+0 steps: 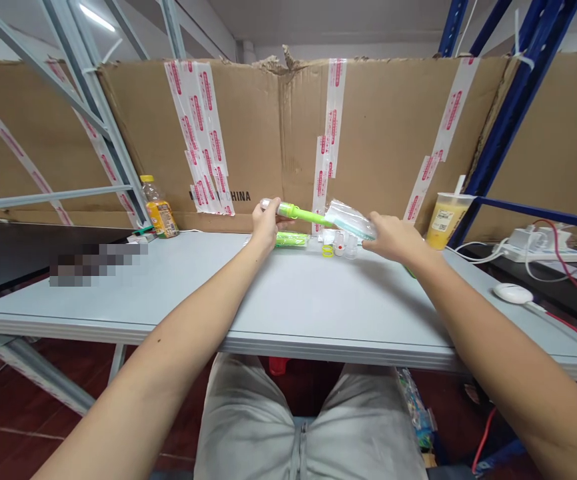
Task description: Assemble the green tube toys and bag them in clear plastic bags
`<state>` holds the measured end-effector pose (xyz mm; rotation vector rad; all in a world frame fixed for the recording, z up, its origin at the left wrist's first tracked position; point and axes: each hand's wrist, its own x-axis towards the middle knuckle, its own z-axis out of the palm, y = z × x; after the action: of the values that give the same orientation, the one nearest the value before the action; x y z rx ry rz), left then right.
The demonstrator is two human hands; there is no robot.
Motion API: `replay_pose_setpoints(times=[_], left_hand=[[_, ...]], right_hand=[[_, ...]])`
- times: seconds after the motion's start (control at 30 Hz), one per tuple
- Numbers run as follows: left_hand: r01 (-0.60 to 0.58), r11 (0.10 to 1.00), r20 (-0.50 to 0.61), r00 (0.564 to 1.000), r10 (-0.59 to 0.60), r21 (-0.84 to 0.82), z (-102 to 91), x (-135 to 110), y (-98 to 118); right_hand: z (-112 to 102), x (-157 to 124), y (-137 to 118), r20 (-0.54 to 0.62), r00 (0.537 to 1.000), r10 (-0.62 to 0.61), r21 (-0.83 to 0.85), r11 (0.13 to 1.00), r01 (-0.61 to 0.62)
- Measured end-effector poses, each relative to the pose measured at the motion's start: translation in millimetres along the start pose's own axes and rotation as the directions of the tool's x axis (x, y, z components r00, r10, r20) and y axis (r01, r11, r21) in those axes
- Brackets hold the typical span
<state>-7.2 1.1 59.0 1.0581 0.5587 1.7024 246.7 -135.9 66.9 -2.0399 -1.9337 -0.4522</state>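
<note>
Nearest, grey trousers (248, 413) sit below the front edge of the counter (178, 307). Toward its right edge lies a white rounded device (513, 293) with a red cable (566, 325).

Over the rear half, the right hand (391, 237) is clamped on the right end of a clear plastic wrapper (351, 219) with a pale teal edge. A bit of green shows under that wrist, too covered to name. The left hand (267, 223) is closed round a bright green stick (308, 215) near its pale left end; the stick's other end meets the wrapper, though whether inside or against it I cannot tell. Best to keep the stick level and in line with the wrapper, pinching the film lightly at its end so it neither creases nor tears. Keeping both wrists up should spare the loose pieces underneath.

Those lie just below and behind: yellow-green rings (327, 251), small clear cups (350, 245) and a green packet (292, 239). At the counter's rear left corner stands an orange drink bottle (162, 212); near the rear right corner, a lidded drink cup (447, 220) with a straw. Taped cardboard (383, 127) closes the back.
</note>
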Motion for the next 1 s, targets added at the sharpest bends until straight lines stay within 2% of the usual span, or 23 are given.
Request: replay_pose_setpoints(times=[0.13, 0.27, 0.57, 0.77, 1.0], left_hand=[[-0.081, 0.997, -0.012, 0.997, 0.081, -0.013, 3.0, 2, 7], [-0.125, 0.992, -0.061, 0.99, 0.124, -0.012, 0.4, 5, 13], [-0.164, 0.982, -0.089, 0.981, 0.172, 0.088, 5.4, -6, 9], [-0.183, 0.983, -0.162, 0.969, 0.186, 0.035, 3.8, -2, 20], [-0.161, 0.986, -0.102, 0.981, 0.164, 0.04, 8.8, -7, 12]], right_hand=[[1, 0, 6, 0.087, 0.995, 0.043, -0.01, 0.999, -0.042], [4, 4, 15, 0.127, 0.989, 0.079, -0.016, 0.997, -0.078], [18, 7, 5, 0.109, 0.993, -0.045, -0.003, 0.999, 0.046], [19, 8, 7, 0.094, 0.996, 0.002, -0.028, 1.0, 0.0], [19, 7, 0, 0.074, 0.997, -0.022, -0.017, 1.0, 0.024]])
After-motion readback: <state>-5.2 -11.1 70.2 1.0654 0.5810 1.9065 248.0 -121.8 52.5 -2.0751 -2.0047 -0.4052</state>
